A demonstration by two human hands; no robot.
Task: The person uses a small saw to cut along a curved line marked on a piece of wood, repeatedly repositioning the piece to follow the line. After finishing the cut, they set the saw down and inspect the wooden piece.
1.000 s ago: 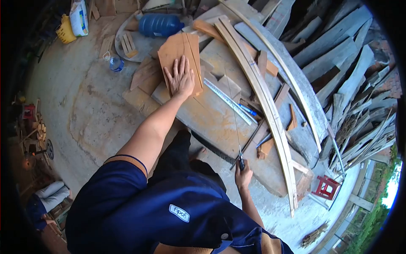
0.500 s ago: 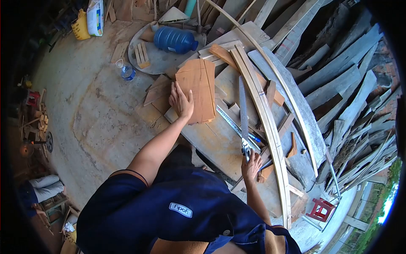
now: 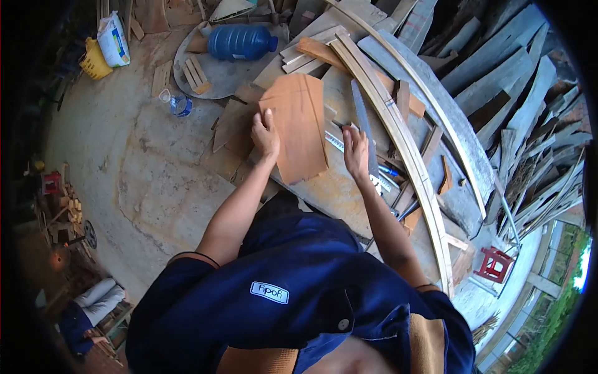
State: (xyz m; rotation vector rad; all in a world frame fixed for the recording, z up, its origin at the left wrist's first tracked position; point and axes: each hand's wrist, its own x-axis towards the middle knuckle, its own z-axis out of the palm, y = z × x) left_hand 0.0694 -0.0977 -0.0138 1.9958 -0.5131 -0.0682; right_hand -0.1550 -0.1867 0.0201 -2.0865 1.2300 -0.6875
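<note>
Wooden board (image 3: 296, 128), reddish brown, with cut corners: at the near left part of the worktable, held at its left edge; whether raised off the surface cannot be told. Grey planks (image 3: 492, 93): many, rough, leaning in a mass beyond the right side. Worktable (image 3: 339, 198): broad, low, dusty, scattered with offcuts. Long wooden strips (image 3: 409, 146): pale, laid lengthwise over the worktable, right of the board. Water jug (image 3: 240, 42): blue, on its side beyond the board. Handsaw (image 3: 362, 115): lying between board and strips, white part towards the person. Ruler (image 3: 334, 141): pale, marked, partly covered by the right hand. Left hand (image 3: 266, 137): clamped on the board's left edge, thumb over the upper face. Right hand (image 3: 356, 153): just beside the saw blade, fingers close together. Pen (image 3: 388, 170): blue, near the saw's white part. Small dark item (image 3: 338, 124): at the right fingertips; whether gripped cannot be told.
</note>
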